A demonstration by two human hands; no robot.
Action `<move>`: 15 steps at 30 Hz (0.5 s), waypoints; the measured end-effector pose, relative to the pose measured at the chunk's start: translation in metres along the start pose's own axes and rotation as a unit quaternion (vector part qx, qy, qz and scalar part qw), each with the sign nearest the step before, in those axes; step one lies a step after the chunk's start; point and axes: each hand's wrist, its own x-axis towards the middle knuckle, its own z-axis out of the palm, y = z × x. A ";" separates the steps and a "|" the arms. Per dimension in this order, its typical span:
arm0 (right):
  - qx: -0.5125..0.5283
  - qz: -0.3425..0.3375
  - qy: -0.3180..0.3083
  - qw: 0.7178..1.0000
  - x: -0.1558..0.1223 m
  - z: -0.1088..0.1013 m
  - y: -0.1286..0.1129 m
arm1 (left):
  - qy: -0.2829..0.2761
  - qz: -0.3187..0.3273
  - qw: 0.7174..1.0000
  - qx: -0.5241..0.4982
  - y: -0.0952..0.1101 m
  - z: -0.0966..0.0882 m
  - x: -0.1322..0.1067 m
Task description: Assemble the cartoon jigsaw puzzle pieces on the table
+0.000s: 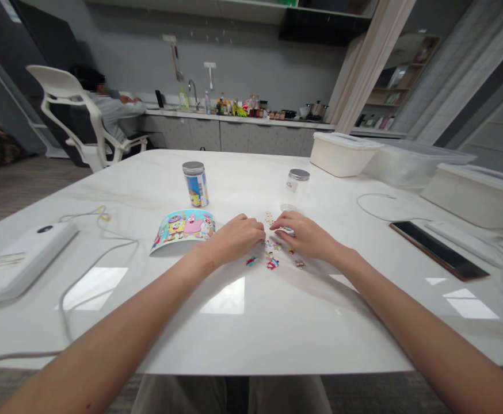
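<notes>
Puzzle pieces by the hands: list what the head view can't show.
Head view:
- Anything beneath the left hand and right hand: hidden by the hands.
- Printed detail on the small jigsaw pieces: too small.
- Far side of the puzzle canister: turned away.
- Cream box: cut off by the right edge.

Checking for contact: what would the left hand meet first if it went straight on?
The left hand would probably meet the small jigsaw pieces just ahead, though depth is unclear.

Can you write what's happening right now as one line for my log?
left hand: beside jigsaw pieces | right hand: over the pieces | nearby: SpongeBob picture card, metal-lidded jar
</notes>
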 end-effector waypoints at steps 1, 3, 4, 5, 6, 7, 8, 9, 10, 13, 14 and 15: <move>-0.006 0.008 0.011 1.000 0.000 0.001 0.002 | 0.002 -0.014 1.000 0.020 0.000 -0.001 0.000; -0.012 0.020 0.009 1.000 -0.001 0.003 0.006 | 0.007 -0.058 0.997 0.053 0.000 -0.003 0.000; -0.014 0.026 -0.001 1.000 -0.001 0.004 0.007 | 0.008 -0.086 0.994 0.066 0.000 -0.005 0.000; -0.016 0.031 -0.013 0.999 -0.002 0.005 0.008 | 0.005 -0.116 0.990 0.079 0.000 -0.006 -0.001; -0.018 0.037 -0.022 0.999 -0.002 0.006 0.008 | -0.005 -0.146 0.985 0.090 0.001 -0.008 -0.001; -0.020 0.043 -0.029 0.998 -0.002 0.006 0.008 | -0.019 -0.171 0.980 0.098 0.001 -0.009 -0.003; -0.021 0.049 -0.034 0.998 -0.002 0.006 0.007 | -0.035 -0.189 0.976 0.104 0.001 -0.010 -0.004; -0.022 0.057 -0.035 0.998 -0.002 0.005 0.006 | -0.049 -0.199 0.973 0.106 0.000 -0.011 -0.005; -0.024 0.064 -0.036 0.997 -0.002 0.004 0.005 | -0.061 -0.203 0.972 0.106 0.000 -0.011 -0.006; -0.038 0.088 -0.035 0.995 -0.001 0.000 0.003 | -0.070 -0.200 0.972 0.100 -0.003 -0.010 -0.008; -0.043 0.096 -0.031 0.994 0.000 0.000 0.003 | -0.070 -0.199 0.973 0.098 -0.004 -0.009 -0.008; -0.045 0.102 -0.025 0.993 0.000 0.000 0.003 | -0.070 -0.199 0.973 0.097 -0.004 -0.008 -0.008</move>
